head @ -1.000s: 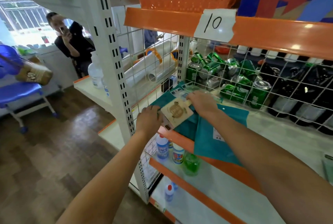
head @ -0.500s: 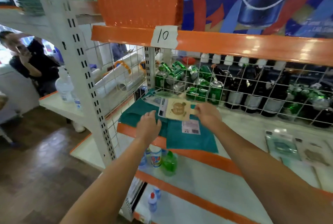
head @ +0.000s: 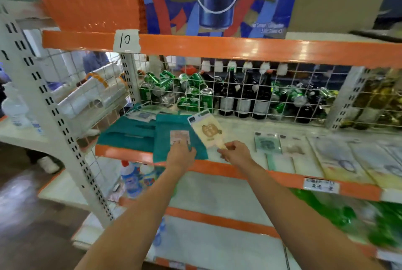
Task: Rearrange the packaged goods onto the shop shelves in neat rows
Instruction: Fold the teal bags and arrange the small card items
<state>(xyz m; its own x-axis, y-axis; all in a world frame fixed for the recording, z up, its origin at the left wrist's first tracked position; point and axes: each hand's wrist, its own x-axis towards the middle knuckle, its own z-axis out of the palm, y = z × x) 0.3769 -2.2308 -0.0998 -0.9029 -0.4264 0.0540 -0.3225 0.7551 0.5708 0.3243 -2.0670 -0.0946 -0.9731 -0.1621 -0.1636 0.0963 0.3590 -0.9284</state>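
Note:
My right hand (head: 236, 152) pinches the lower corner of a flat cream packet (head: 207, 131) printed with a brown figure, lifted just above the white shelf (head: 235, 130). My left hand (head: 181, 156) rests on a teal packet (head: 174, 139) with a white label at the shelf's front edge. More teal packets (head: 128, 132) lie to its left. To the right, several flat packets (head: 267, 144) lie side by side along the shelf front.
A wire grid (head: 239, 93) backs the shelf, with green cans (head: 185, 93) and dark bottles (head: 243, 96) behind it. An orange basket (head: 91, 9) sits on the top shelf above a tag marked 10. Bottles (head: 134, 178) stand on the lower shelf. A white perforated upright (head: 54, 117) stands left.
The view has swung right and up. My right hand has carried the cream packet to the right, off the teal packets. My left hand has shifted onto the front teal packet.

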